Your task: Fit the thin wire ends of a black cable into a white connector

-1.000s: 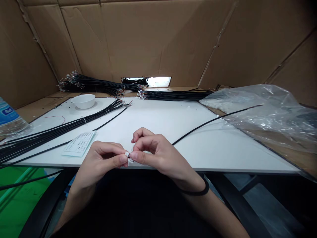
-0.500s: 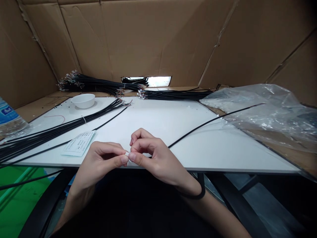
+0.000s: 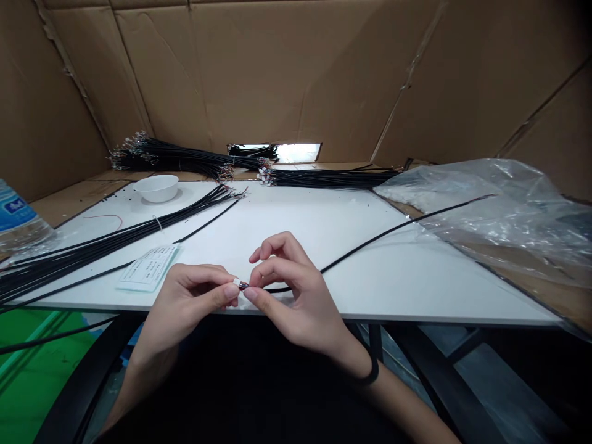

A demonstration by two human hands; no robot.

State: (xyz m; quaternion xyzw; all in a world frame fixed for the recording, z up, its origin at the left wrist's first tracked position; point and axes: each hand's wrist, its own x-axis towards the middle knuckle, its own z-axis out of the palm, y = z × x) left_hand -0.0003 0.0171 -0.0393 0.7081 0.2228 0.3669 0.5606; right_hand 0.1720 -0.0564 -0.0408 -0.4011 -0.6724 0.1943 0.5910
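Between thumb and fingertips, my left hand (image 3: 194,293) pinches a small white connector (image 3: 237,282) near the table's front edge. Short thin wires (image 3: 243,286) run from the connector toward my right hand (image 3: 289,283). My right thumb and index finger are closed on these wires, just beside the connector, while the other fingers are curled and raised. The black cable (image 3: 365,245) passes behind my right hand and stretches up to the right, its far end lying over a clear plastic bag.
Bundled black cables (image 3: 124,231) and a printed label (image 3: 150,268) lie on the left. A white bowl (image 3: 157,188) stands farther back. More cable bundles (image 3: 324,177) lie along the cardboard wall (image 3: 296,74). A plastic bag (image 3: 499,209) is at right, a bottle (image 3: 21,216) at left.
My right hand has shifted slightly right along the wires, its fingers lifting a little. Dark wires now show beside the connector, where fingers covered them. The left hand stays nearly still.
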